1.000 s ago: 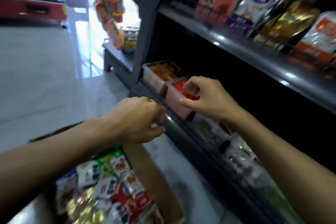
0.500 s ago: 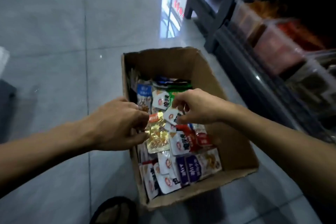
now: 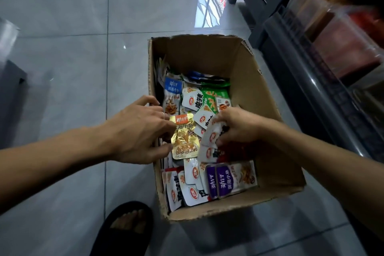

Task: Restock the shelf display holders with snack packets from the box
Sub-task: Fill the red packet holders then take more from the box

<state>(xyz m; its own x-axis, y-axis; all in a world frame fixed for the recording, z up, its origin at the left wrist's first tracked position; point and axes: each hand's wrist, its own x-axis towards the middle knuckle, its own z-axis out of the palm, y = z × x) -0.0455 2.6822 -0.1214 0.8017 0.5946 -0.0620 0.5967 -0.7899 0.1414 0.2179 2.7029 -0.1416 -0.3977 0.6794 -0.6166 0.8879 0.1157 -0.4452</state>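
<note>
Grey floor tiles (image 3: 68, 52) lay bare around an open cardboard box (image 3: 268, 122) of snack packets. Over its left edge, the left hand (image 3: 139, 133) curled fingers and thumb around a gold fish-snack packet (image 3: 184, 137). Just right of those fingertips, the right hand (image 3: 239, 129) pinched a white packet (image 3: 214, 134). Display holders (image 3: 342, 39) stood well beyond the right wall.

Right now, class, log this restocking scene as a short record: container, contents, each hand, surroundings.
container: open cardboard box on the tiled floor
contents: mixed snack packets, loosely piled
left hand: left hand pinches a gold packet
right hand: right hand grips a white packet
surroundings: shelf display holders at right; black slipper near the box
</note>
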